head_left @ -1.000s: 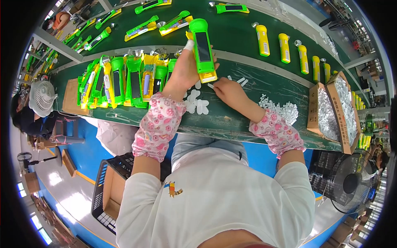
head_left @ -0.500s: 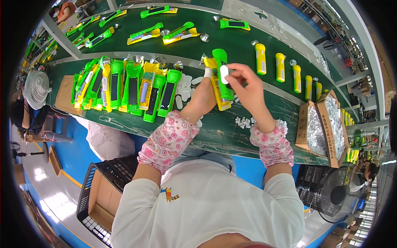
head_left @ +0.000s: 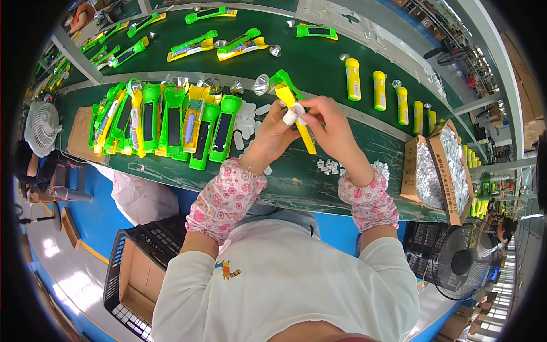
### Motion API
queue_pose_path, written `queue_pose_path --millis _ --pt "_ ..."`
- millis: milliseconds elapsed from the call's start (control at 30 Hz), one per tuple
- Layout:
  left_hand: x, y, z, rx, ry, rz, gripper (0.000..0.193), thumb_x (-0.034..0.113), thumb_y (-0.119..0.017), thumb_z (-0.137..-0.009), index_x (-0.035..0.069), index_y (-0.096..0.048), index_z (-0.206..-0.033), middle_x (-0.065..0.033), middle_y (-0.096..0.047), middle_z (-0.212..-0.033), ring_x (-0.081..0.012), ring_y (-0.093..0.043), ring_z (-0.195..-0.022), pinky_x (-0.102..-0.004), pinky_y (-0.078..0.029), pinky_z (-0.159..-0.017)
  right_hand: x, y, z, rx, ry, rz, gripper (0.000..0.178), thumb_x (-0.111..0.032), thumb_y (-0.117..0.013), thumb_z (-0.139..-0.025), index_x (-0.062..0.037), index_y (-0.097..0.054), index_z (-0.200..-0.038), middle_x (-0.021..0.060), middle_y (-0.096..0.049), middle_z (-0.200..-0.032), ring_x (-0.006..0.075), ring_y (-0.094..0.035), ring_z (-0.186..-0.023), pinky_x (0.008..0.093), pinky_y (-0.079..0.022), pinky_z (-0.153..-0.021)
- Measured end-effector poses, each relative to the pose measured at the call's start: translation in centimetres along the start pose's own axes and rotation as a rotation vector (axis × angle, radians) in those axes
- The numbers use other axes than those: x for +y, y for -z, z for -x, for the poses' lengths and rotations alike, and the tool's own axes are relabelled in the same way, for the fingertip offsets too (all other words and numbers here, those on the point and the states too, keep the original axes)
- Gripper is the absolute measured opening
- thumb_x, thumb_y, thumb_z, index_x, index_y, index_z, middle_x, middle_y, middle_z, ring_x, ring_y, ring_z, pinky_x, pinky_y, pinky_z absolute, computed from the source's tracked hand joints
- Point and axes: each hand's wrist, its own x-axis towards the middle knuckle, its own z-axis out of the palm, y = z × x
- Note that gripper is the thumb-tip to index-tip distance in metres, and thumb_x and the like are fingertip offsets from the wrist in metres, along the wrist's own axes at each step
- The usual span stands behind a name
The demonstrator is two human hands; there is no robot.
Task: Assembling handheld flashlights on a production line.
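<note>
Closed around a yellow and green flashlight housing (head_left: 285,96), my left hand (head_left: 272,137) holds it tilted above the bench's near side. A shiny reflector cup (head_left: 261,84) hangs at the housing's upper left. My right hand (head_left: 331,128) pinches a small white oval piece (head_left: 300,110) against the yellow side. White wrapping covers a left-hand fingertip, close to that piece. Loose white oval pieces (head_left: 245,117) lie left of my hands, beside a row of opened green and yellow flashlights (head_left: 174,117). Small white parts (head_left: 328,166) are scattered below my right hand.
Beyond the bench ledge, a green belt (head_left: 319,62) carries more flashlights, with yellow ones (head_left: 353,80) standing at the right. A cardboard box (head_left: 417,171) of silvery parts sits at the bench's right end. Fans (head_left: 460,262) stand on both sides; a black crate (head_left: 117,273) is lower left.
The housing has turned over from its green face to its yellow side, and the reflector now shows. My right hand has moved slightly left and down, bringing the white oval piece against the housing.
</note>
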Motion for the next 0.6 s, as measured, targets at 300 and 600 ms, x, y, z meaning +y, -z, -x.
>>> queue_pose_path --millis 300,600 --pt "-0.1 -2.1 -0.8 0.141 -0.009 0.24 0.028 0.029 -0.049 -0.099 0.01 -0.043 -0.117 -0.0045 -0.052 -0.109 -0.0176 -0.052 -0.105 -0.037 -0.042 -0.094 0.8 -0.6 2.5 -0.051 -0.118 0.169 0.046 -0.027 -0.047 -0.098 0.0036 -0.043 -0.132 0.0252 -0.045 -0.118 0.0404 -0.054 -0.099 0.0411 -0.045 -0.088" --pt "0.2 -1.9 -0.8 0.377 -0.133 0.298 0.025 0.024 -0.047 -0.1 0.007 -0.045 -0.117 -0.0057 -0.052 -0.107 -0.0181 -0.053 -0.1 -0.0357 -0.043 -0.09 2.0 -1.4 3.4 0.169 -0.129 -0.057 0.034 -0.022 -0.042 -0.101 0.0015 -0.055 -0.12 0.0206 -0.059 -0.106 0.0349 -0.06 -0.094 0.0357 -0.046 -0.082"
